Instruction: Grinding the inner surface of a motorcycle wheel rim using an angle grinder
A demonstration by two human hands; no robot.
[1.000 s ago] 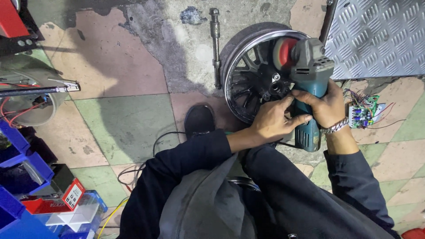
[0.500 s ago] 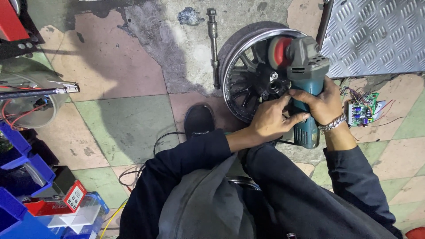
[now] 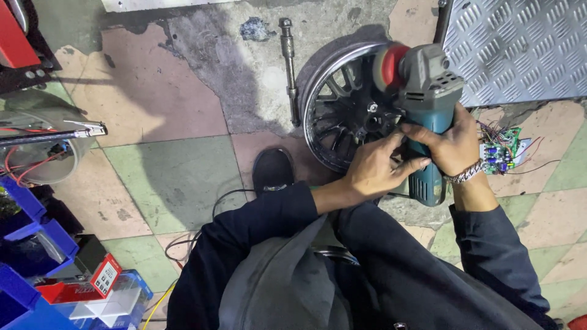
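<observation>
Tiled floor (image 3: 171,177); angle grinder (image 3: 428,104) within fingers (image 3: 422,164).

Worn pink-green floor tiles (image 3: 153,177), diamond-plate sheet (image 3: 520,43), blue bins (image 3: 24,220)

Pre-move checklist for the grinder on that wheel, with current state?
1. Both hands on tool: ok. Left hand and right hand wrap the angle grinder body.
2. Red disc over the wheel rim: ok; contact cannot tell.
3. Disc spinning: cannot tell.
4. Gloves: not ok, hands bare.
5. Cable clear of shoe: not ok, runs beside it.
6. Circuit board near work: not ok.
</observation>
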